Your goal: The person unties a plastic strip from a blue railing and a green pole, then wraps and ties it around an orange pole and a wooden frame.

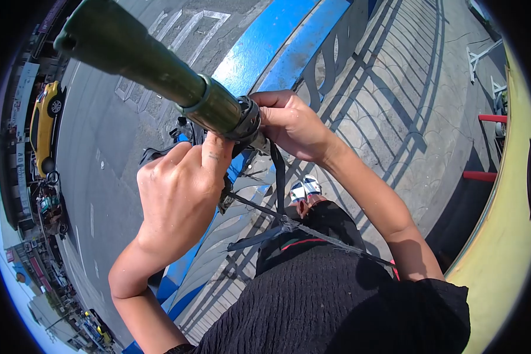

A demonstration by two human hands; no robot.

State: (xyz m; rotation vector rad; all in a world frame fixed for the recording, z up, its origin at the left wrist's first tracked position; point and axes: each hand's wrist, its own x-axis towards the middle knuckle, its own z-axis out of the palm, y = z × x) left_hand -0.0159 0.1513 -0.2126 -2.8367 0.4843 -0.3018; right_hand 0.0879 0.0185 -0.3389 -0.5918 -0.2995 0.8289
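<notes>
A dark green pole (147, 65), thicker at its upper end, rises slantwise toward the upper left close to me. Black strapping (246, 118) is wrapped around its lower part. My left hand (180, 186) is closed at the pole's lower end, one finger pressed up against it just below the wrapping. On the other side, my right hand (292, 125) pinches the wrapping between thumb and curled fingers. A loose black strap (278, 177) hangs beneath the hands. From below the pole a frayed, knotted cord (324, 237) stretches toward the lower right, across my front.
A blue metal railing (265, 41) with curved bars runs beside me, between the sidewalk (407, 118) and the road (118, 177). A yellow car (44, 130) and motorcycles (50, 203) stand across the road. At right are a yellow surface (513, 194) and red bars (479, 176).
</notes>
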